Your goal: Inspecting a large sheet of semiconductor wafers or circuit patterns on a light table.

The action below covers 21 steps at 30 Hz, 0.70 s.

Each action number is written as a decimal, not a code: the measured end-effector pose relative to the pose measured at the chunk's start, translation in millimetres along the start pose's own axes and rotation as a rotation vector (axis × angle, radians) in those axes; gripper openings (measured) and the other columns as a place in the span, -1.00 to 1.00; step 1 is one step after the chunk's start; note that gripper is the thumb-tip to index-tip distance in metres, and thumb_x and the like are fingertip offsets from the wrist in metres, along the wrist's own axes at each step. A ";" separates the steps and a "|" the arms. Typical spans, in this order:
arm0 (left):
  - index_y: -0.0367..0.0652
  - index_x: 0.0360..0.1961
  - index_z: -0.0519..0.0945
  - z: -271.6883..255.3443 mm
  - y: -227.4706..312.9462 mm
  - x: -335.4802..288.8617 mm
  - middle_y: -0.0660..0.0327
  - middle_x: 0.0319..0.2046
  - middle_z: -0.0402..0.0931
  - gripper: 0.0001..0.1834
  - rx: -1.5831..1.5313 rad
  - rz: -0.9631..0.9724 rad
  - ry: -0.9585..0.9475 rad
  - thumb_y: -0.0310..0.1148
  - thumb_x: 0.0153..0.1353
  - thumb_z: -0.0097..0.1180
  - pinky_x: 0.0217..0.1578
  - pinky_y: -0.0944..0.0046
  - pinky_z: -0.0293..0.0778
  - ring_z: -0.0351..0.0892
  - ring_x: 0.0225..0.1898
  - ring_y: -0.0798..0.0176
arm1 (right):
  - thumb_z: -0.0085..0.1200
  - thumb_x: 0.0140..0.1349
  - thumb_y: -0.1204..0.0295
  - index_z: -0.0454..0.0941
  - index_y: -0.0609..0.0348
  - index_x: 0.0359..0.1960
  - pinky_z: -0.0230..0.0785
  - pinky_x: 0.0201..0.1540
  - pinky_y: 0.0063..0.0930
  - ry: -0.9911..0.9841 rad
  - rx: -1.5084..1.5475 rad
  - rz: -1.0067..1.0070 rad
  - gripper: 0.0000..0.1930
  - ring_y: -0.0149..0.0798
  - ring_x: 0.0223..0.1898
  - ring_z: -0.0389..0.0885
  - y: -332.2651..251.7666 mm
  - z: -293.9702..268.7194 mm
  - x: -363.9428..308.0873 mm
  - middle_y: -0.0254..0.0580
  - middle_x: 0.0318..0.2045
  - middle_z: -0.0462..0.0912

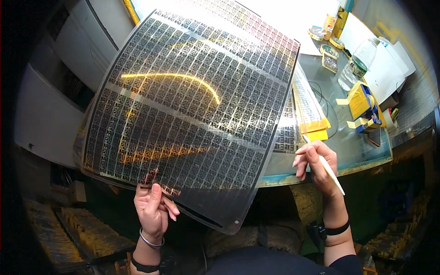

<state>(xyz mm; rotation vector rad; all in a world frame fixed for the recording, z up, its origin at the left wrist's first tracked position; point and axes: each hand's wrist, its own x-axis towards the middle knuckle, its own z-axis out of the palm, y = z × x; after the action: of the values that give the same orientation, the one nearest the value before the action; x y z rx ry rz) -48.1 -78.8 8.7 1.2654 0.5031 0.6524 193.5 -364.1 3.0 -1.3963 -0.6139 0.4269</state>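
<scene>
A large translucent film sheet [183,107], printed all over with a dense dark pattern, is tilted up above the worktable and fills the middle. Light shines through it, and its curved surface shows yellow reflections. My left hand [153,208] pinches its near edge, thumb on top, with some fingers visible through the film. To the right of the sheet, my right hand [321,167] grips a slim white pen-shaped tool [332,176], whose thin tip points up and away. That hand is apart from the film. The sheet hides much of the table.
On the glass-topped table [330,117] lie more patterned sheets [288,121], yellow sticky notes [317,130] and a dark cable. At right stand a clear bottle [360,64], a blue-and-yellow tape dispenser [364,107] and tape rolls [337,42]. White cabinets [50,105] flank the left.
</scene>
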 end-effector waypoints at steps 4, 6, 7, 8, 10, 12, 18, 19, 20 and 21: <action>-0.30 0.02 0.43 -1.2 2.4 0.7 0.13 -0.63 0.55 -0.78 -0.012 0.017 -0.003 -0.40 0.49 -0.14 -0.89 0.47 0.33 0.46 -0.81 0.36 | -0.10 0.50 0.33 0.53 0.33 -0.17 0.45 -0.53 -0.55 0.028 -0.013 -0.048 -0.72 -0.38 -0.56 0.59 -0.6 0.7 1.3 -0.14 -0.50 0.61; -0.30 0.00 0.44 1.4 8.4 0.3 0.13 -0.63 0.55 -0.79 -0.028 -0.014 0.020 -0.40 0.48 -0.13 -0.89 0.46 0.31 0.45 -0.82 0.36 | -0.12 0.50 0.36 0.50 0.33 -0.15 0.47 -0.42 -0.49 0.244 0.027 -0.205 -0.75 -0.35 -0.53 0.59 6.3 2.1 -0.1 -0.12 -0.51 0.61; -0.30 -0.01 0.45 1.8 13.5 0.1 0.13 -0.63 0.55 -0.79 -0.031 -0.020 0.038 -0.40 0.48 -0.12 -0.89 0.45 0.30 0.45 -0.82 0.35 | -0.14 0.50 0.38 0.48 0.33 -0.14 0.49 -0.37 -0.46 0.345 0.059 -0.289 -0.77 -0.34 -0.51 0.58 11.1 3.4 2.4 -0.11 -0.52 0.61; -0.29 -0.08 0.47 -0.1 15.6 0.4 0.12 -0.63 0.55 -0.82 -0.051 -0.014 0.050 -0.40 0.48 -0.12 -0.88 0.43 0.30 0.45 -0.82 0.33 | -0.16 0.49 0.42 0.43 0.30 -0.11 0.49 -0.22 -0.36 0.490 -0.014 -0.379 -0.81 -0.28 -0.45 0.58 14.5 1.9 6.2 -0.10 -0.51 0.61; -0.27 -0.15 0.48 -5.1 17.1 2.9 0.12 -0.63 0.55 -0.83 -0.046 -0.017 0.027 -0.39 0.47 -0.11 -0.88 0.43 0.30 0.45 -0.82 0.32 | -0.22 0.48 0.47 0.35 0.25 0.05 0.37 0.16 -0.22 0.599 0.067 -0.455 -0.80 -0.14 -0.04 0.58 16.3 1.2 9.7 0.10 -0.11 0.58; -0.31 -0.19 0.47 -13.1 15.5 6.1 0.06 -0.64 0.54 -0.80 -0.047 -0.029 -0.001 -0.36 0.46 -0.07 -0.85 0.39 0.34 0.49 -0.80 0.21 | -0.30 0.46 0.53 0.22 0.19 0.20 0.01 0.46 -0.06 0.601 0.035 -0.484 -0.69 0.02 0.38 0.25 16.8 -2.5 10.6 0.22 0.34 0.26; -0.31 -0.24 0.49 -30.4 19.6 15.7 0.08 -0.65 0.53 -0.81 0.075 -0.126 0.003 -0.37 0.43 -0.03 -0.81 0.40 0.34 0.49 -0.78 0.24 | -0.35 0.45 0.56 0.20 0.15 0.22 -0.19 0.51 -0.05 0.717 0.009 -0.577 -0.66 0.05 0.48 0.06 20.2 -7.2 12.6 0.21 0.44 0.08; -0.29 -0.25 0.50 -33.5 20.5 17.6 0.13 -0.64 0.53 -0.81 0.080 -0.130 0.035 -0.36 0.42 0.01 -0.79 0.43 0.33 0.48 -0.77 0.29 | -0.35 0.45 0.57 0.20 0.15 0.22 -0.20 0.51 -0.05 0.733 0.001 -0.593 -0.66 0.04 0.48 0.06 21.9 -7.5 12.5 0.21 0.44 0.08; -0.28 -0.24 0.52 -36.5 22.6 20.7 0.17 -0.65 0.52 -0.82 0.092 -0.138 0.061 -0.35 0.42 0.02 -0.77 0.46 0.32 0.46 -0.77 0.34 | -0.34 0.44 0.58 0.20 0.16 0.22 -0.21 0.51 -0.05 0.734 -0.009 -0.601 -0.66 0.05 0.48 0.06 22.4 -7.1 12.3 0.22 0.44 0.08; -0.26 -0.24 0.53 -40.0 24.2 23.4 0.21 -0.65 0.52 -0.82 0.105 -0.145 0.088 -0.34 0.42 0.03 -0.76 0.48 0.32 0.44 -0.77 0.38 | -0.34 0.43 0.60 0.20 0.16 0.22 -0.22 0.51 -0.06 0.735 -0.019 -0.609 -0.65 0.05 0.48 0.06 22.7 -6.6 12.5 0.23 0.44 0.08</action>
<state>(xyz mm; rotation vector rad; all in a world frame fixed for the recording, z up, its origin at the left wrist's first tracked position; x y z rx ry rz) -62.2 -30.5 22.9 1.2888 0.7027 0.5665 209.1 -358.3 -18.0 -1.1932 -0.3950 -0.5630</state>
